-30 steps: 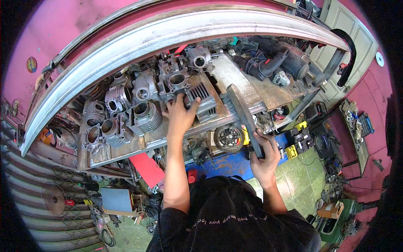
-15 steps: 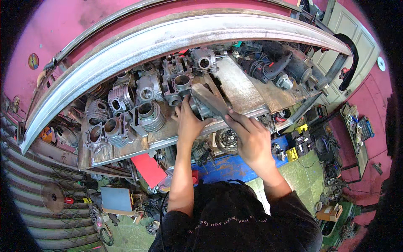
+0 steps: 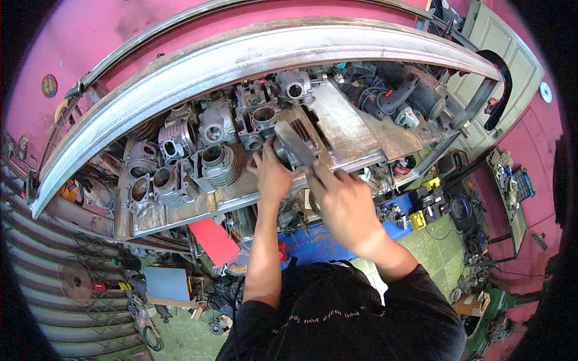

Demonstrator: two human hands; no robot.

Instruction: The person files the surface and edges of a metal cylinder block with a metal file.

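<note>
Left hand (image 3: pixel 274 180): the fingers are set wide against the left side of a grey metal block (image 3: pixel 282 157), the thumb is laid toward its near side, and the block is held against the bench. Right hand (image 3: pixel 348 207): the fingers are closed round the near end of a long-backed brush (image 3: pixel 295 143), which is slanted far-left across the block. Bristle contact is hidden.

The block is located near the middle of the bench, by its near edge (image 3: pixel 174 221). A round-bored cylinder (image 3: pixel 263 120) is seated just beyond; a finned cylinder (image 3: pixel 217 165) is placed to the left. A pale metal plate (image 3: pixel 346 123) is laid to the right, with a corded power tool (image 3: pixel 385 102) farther right.

Risks, as judged: the left fingers could be scraped if the brush is skewed leftward; the block could be dragged off the near edge if the hold is loosened; the round-bored cylinder could be struck by an overlong stroke.
</note>
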